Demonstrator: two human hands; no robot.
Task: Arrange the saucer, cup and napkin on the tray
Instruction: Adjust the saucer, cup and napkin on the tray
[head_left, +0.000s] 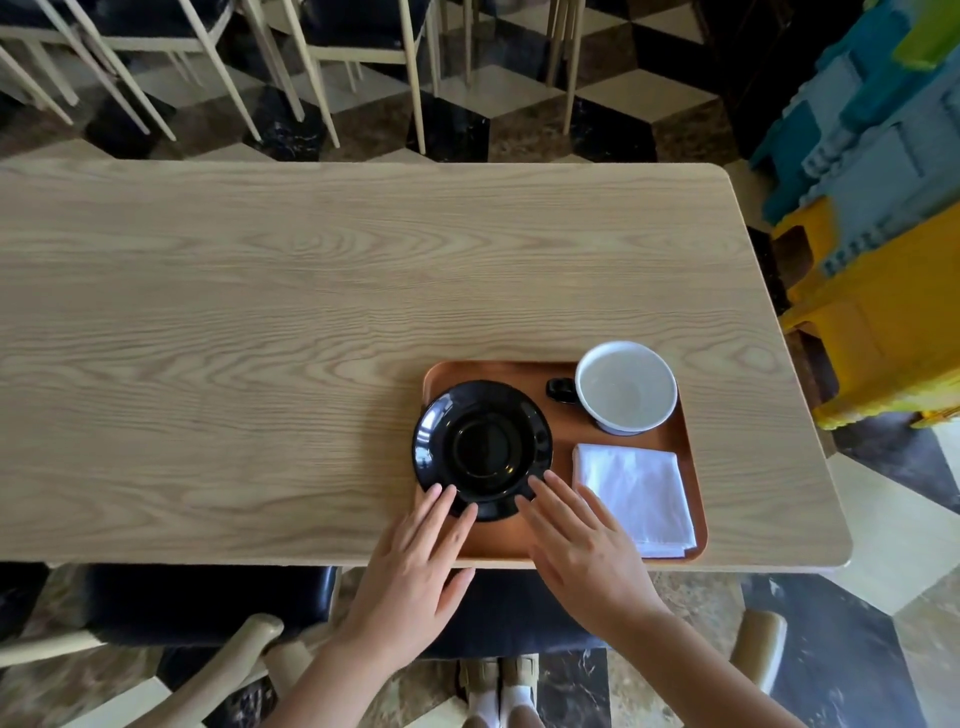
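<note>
A person seated at a long wooden table (311, 291) works over an orange tray (566, 431) set near the table's front edge, where a black saucer (483, 449), a white cup (626, 387) with a dark handle and a folded white napkin (636, 493) all lie. The saucer sits at the tray's left end, its rim appearing to overhang the tray's left edge; the cup stands upright in the far right corner, apart from the saucer; the napkin lies flat in the near right corner, just beside the saucer. The step in hand looks to be settling the saucer fully inside the tray. Doing that well calls for a light, even nudge to the right from both sides of the near rim, keeping the saucer flat so it slides and does not tip over the tray's lip, and stopping short of the napkin so the cloth is not rucked. Room should be left for the cup, which by the task likely belongs on the saucer. The left hand (415, 561) and right hand (576, 545) reach in from below, palms down, fingers spread and extended, with fingertips resting on or at the saucer's near rim, one hand on each side. Neither hand is closed around anything; both lie flat and open, near each other but not touching, the wrists angled inward toward the saucer.
</note>
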